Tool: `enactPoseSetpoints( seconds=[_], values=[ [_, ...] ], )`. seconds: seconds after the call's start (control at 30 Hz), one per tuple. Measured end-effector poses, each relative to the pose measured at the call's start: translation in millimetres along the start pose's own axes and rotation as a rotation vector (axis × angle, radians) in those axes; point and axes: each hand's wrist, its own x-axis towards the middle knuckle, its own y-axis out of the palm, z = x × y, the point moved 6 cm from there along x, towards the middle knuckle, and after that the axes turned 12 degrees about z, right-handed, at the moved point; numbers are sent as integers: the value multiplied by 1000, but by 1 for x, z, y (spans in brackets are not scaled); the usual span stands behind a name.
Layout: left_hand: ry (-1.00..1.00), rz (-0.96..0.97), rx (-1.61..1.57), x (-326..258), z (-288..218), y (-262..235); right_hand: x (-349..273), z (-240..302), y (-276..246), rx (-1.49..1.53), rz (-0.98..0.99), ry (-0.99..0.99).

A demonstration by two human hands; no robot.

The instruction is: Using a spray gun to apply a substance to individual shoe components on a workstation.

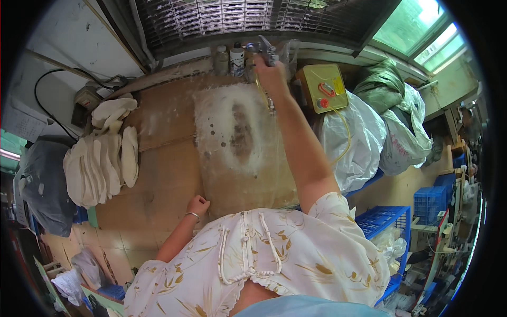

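Observation:
At the far side of the bench, my right hand (273, 79) is closed round a metal spray gun (262, 48), with the arm stretched out over the board. A thin hose with a metal fitting (271, 103) hangs below the gun. Close to the bench's near edge, my left hand (197, 205) is curled on the brown board; whatever its fingers may hold is hidden. Between the hands lies a brown cardboard sheet (264, 182) with a whitish, crusted oval of residue. To the left, several cream shoe insoles or sole-shaped pads (100, 164) are stacked in a row.
A bottle (237, 59) and a glass jar (221, 60) stand by the grille (211, 21). Right of my arm are a yellow can (323, 87) with a hose and white bags (351, 142). A blue crate (383, 222) stands at my right, a dark bag (47, 179) far left.

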Motion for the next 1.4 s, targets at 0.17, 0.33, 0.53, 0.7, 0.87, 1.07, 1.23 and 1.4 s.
enactPoseSetpoints(
  seconds=[0.17, 0.33, 0.53, 0.7, 0.87, 1.07, 1.23, 1.4],
  values=[
    [-42, 19, -33, -2, 6, -2, -21, 34, 9, -89, -27, -77],
    [12, 11, -23, 3, 3, 2, 22, -11, -64, -132, -293, -102],
    [6, -17, 2, -11, -6, -5, 14, 23, -38, -116, -209, -119],
    [14, -50, -2, -12, -7, -6, -23, 64, 34, 15, 35, -189],
    [21, -50, -50, -7, 0, -4, -33, 73, 28, -33, -27, -273],
    [32, -74, -14, -7, -1, -2, -9, 65, -30, 71, -226, -170],
    [5, -71, 8, -6, -1, -2, -38, 102, -6, 15, -139, -196],
    [-18, -54, 20, -8, 0, -3, -47, 112, 20, 49, 7, -280]
  ],
)
